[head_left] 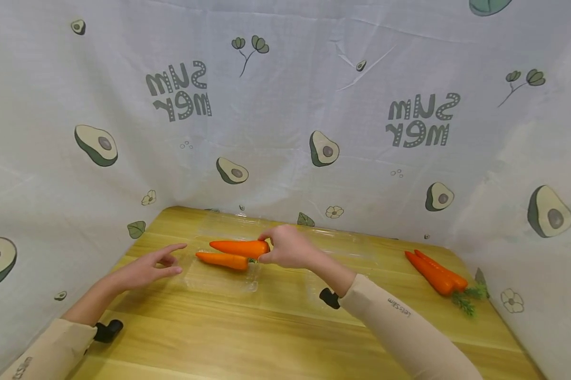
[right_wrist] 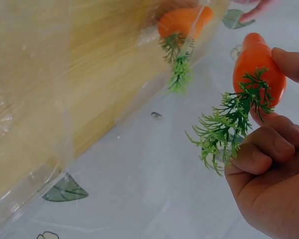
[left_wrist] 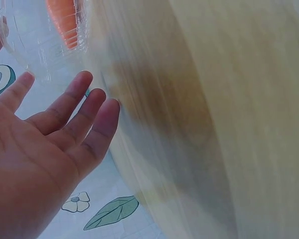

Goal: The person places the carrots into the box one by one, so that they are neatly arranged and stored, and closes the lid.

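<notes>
My right hand [head_left: 292,248] pinches an orange carrot [head_left: 235,247] by its thick end, the tip pointing left. Green fronds [right_wrist: 231,122] hang from that end in the right wrist view. A second carrot [head_left: 222,260] lies in a clear plastic container [head_left: 219,283], just in front of the held one. Whether the held carrot touches the container or the other carrot, I cannot tell. At the container's left side my left hand [head_left: 148,270] holds nothing, its fingers spread and slightly bent; the palm [left_wrist: 35,154] shows in the left wrist view.
Two more carrots [head_left: 432,274] with green tops lie side by side at the right of the wooden table [head_left: 276,338]. Another clear container [head_left: 314,290] sits partly behind my right forearm. A white cloth [head_left: 276,105] printed with avocados hangs around the table's back and sides.
</notes>
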Tool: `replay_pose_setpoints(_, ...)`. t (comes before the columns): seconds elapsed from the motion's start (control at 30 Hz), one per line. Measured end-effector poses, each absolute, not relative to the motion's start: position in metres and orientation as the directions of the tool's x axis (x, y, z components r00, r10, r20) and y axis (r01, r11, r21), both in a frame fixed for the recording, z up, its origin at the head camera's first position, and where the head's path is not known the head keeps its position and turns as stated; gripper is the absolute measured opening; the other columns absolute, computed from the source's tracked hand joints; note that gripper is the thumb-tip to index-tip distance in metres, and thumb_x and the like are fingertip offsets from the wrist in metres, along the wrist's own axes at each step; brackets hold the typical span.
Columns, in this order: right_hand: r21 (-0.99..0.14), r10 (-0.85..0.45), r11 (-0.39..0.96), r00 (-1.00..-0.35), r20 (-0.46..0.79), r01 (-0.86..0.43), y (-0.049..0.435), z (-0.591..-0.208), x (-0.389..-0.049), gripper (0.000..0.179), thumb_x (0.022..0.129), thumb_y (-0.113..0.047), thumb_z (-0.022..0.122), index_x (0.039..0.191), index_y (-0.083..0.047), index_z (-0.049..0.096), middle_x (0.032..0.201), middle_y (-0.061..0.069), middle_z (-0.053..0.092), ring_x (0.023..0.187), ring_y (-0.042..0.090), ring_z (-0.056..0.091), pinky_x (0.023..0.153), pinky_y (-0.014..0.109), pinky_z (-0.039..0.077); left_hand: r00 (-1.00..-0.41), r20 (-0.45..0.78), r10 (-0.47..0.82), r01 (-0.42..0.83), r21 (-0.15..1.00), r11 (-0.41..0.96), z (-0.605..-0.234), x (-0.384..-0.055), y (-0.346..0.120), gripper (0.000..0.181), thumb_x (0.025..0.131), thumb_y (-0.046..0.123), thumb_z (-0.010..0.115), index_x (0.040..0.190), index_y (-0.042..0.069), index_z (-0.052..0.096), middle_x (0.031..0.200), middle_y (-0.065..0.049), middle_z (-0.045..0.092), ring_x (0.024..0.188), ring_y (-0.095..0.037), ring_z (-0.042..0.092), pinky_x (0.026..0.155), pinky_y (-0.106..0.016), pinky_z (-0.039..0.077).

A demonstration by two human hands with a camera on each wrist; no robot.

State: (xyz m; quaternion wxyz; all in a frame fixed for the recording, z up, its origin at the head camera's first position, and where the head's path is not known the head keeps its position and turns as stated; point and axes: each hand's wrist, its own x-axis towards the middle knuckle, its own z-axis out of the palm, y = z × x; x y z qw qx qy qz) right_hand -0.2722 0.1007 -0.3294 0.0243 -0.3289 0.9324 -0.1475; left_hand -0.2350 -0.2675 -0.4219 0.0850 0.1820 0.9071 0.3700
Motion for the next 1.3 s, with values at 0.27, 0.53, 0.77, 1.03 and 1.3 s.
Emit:
replay_pose_setpoints(0.27,-0.281,-0.643,0.73,-0.766,0.027,-0.623,0.08,-0.333,-0.272,0.042,0.085,-0.033,0.078,0.121,-0.012,0.073,0.082,-0.006,0.065,0.067,0.012,0.051,0.062,0.025,0.042,-0.918,-0.03,0.396,0.259,0.712,0.653,-0.422,-0.234,-0.269,0.068,0.102,0.031,0.06,0.158,0.008,0.03,0.132,-0.023,0.057,0.124,-0.038,0.053,0.096,-0.055,0.047)
replay_pose_setpoints(0.53,-0.225,-0.667,0.723,-0.745,0.023,-0.653,0.059,-0.336,-0.271,0.038,0.084,-0.032,0.077,0.117,-0.014,0.076,0.093,-0.006,0.071,0.075,0.013,0.053,0.067,0.025,0.043,-0.916,-0.023,0.399,0.265,0.713,0.649,-0.419,-0.232,-0.269,0.068,0.102,0.031,0.06,0.158,0.008,0.03,0.131,-0.023,0.057,0.123,-0.038,0.053,0.096,-0.056,0.046)
replay_pose_setpoints(0.77,-0.229,-0.665,0.729,-0.746,-0.015,-0.645,0.049,-0.346,-0.269,0.031,0.082,-0.029,0.078,0.11,-0.014,0.077,0.087,-0.009,0.068,0.073,0.011,0.055,0.061,0.023,0.043,-0.917,-0.02,0.398,0.269,0.706,0.656,-0.418,-0.232,-0.268,0.067,0.102,0.031,0.06,0.157,0.007,0.031,0.13,-0.022,0.058,0.122,-0.037,0.053,0.096,-0.056,0.046)
replay_pose_setpoints(1.03,-0.19,-0.659,0.744,-0.751,-0.043,-0.641,0.04,-0.357,-0.266,0.021,0.08,-0.027,0.079,0.098,-0.015,0.077,0.08,-0.011,0.065,0.07,0.01,0.054,0.061,0.023,0.042,-0.919,-0.028,0.393,0.263,0.699,0.665,-0.42,-0.234,-0.268,0.068,0.101,0.033,0.061,0.157,0.008,0.032,0.129,-0.02,0.058,0.122,-0.036,0.054,0.095,-0.054,0.047)
replay_pose_setpoints(1.3,-0.189,-0.643,0.759,-0.764,-0.061,-0.623,0.036,-0.365,-0.269,0.017,0.08,-0.03,0.081,0.076,-0.019,0.07,0.063,-0.009,0.05,0.058,0.01,0.044,0.054,0.023,0.035,-0.919,-0.026,0.393,0.265,0.698,0.666,-0.422,-0.235,-0.268,0.068,0.101,0.033,0.061,0.157,0.009,0.032,0.129,-0.02,0.058,0.121,-0.036,0.054,0.095,-0.055,0.047)
